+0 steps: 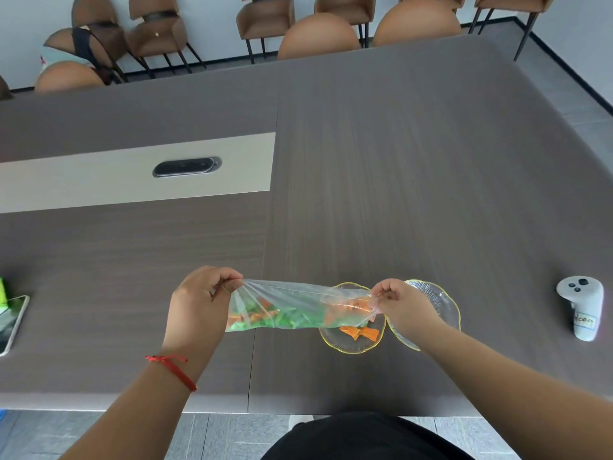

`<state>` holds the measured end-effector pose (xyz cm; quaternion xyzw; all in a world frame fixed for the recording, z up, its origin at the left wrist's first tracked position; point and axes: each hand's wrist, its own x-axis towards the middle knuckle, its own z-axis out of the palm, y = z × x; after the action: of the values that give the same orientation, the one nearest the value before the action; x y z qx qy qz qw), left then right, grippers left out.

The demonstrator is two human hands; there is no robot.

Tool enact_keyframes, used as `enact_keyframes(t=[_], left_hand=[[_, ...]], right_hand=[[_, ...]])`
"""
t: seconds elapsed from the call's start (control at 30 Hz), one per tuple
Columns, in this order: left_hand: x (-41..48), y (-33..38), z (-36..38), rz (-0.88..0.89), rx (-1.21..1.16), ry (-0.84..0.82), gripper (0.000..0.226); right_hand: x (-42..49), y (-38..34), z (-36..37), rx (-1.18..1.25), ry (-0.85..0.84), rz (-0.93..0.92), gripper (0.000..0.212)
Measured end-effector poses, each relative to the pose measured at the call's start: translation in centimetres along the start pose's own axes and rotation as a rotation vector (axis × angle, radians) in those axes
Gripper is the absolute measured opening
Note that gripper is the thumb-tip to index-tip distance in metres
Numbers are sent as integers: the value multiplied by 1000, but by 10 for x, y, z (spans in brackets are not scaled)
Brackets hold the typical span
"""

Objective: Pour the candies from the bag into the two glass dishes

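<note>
R hand [396, 302] hides far dish [441, 303]; bag [292, 307] covers near dish [335, 343].

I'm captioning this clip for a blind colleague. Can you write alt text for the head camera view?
Two bare hands stretch a clear plastic bag of green and orange candies sideways over a grey table: left hand pinching one end, right hand at the end over two gold-rimmed glass dishes. Orange candies already lie in the nearer dish.
</note>
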<state>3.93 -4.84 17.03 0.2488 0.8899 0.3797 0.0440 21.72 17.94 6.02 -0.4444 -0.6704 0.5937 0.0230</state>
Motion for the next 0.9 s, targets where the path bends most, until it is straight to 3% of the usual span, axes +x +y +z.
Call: enact_keyframes(t=[0.33, 0.6, 0.8, 0.9], left_hand=[[-1, 1, -3, 68, 62, 1, 17], [2, 2, -2, -11, 24, -3, 21], [-6, 7, -6, 182, 83, 44, 17], [-4, -5, -3, 28, 58, 6, 28]], right_hand=[[2, -2, -4, -87, 27, -21, 8], [3, 2, -5, -90, 18, -12, 9], [3, 1, -6, -52, 16, -20, 8], [2, 1, -5, -63, 5, -33, 6]])
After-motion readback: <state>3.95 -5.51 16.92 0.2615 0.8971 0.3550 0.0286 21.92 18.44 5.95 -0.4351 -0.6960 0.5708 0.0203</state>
